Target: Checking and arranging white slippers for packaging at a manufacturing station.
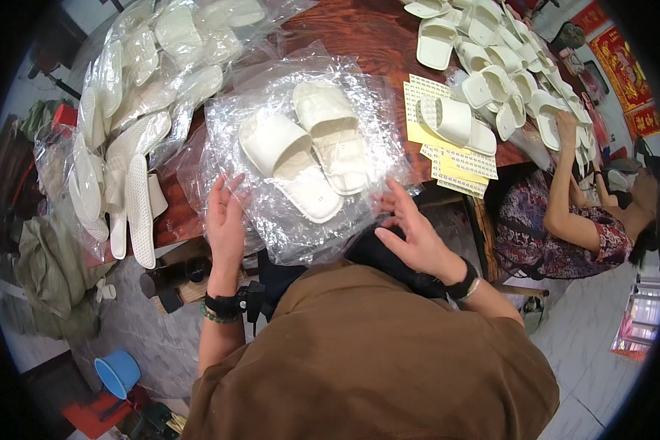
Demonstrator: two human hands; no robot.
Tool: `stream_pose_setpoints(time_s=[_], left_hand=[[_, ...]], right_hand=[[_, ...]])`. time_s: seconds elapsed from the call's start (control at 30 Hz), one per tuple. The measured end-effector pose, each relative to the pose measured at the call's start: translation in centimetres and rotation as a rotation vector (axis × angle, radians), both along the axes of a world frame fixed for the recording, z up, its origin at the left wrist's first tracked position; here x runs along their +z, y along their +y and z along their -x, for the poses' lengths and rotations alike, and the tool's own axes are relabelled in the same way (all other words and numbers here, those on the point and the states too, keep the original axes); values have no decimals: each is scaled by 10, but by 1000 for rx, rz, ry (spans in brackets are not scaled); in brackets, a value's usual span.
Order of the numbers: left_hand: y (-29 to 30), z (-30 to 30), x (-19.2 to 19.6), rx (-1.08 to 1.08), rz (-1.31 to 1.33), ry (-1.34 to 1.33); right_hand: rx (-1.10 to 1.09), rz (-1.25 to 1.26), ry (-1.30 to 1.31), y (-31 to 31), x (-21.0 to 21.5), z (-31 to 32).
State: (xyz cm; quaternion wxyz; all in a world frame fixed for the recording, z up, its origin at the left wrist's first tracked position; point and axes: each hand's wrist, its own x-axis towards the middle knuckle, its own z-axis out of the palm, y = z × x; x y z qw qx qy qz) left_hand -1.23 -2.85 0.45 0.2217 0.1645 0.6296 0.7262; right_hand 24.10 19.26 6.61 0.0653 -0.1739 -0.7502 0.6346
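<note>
A pair of cream slippers [301, 161] lies side by side in front of me, toes pointing away, on a stack of clear plastic bags [286, 233]. Whether a bag layer covers the slippers, I cannot tell. My left hand [226, 220] is at the stack's left edge with its fingers spread. Beside the right edge, my right hand [412, 229] has its fingers apart and thumb out. Neither hand holds anything; light contact with the plastic cannot be ruled out.
Bagged slippers [136, 176] pile up on the left of the dark red table [345, 37]. Loose slippers [484, 81] cover the right, near yellow sticker sheets [462, 170] with a slipper on them. A co-worker [565, 213] reaches in there. A blue bucket [117, 372] stands lower left.
</note>
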Motion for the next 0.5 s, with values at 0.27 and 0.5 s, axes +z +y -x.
stream_pose_setpoints(time_s=[0.27, 0.5], left_hand=[[7, -5, 16, -16, 70, 48], [6, -2, 9, -49, 155, 100]], right_hand=[[-292, 1152, -152, 3, -24, -12], [256, 1162, 263, 9, 6, 1]])
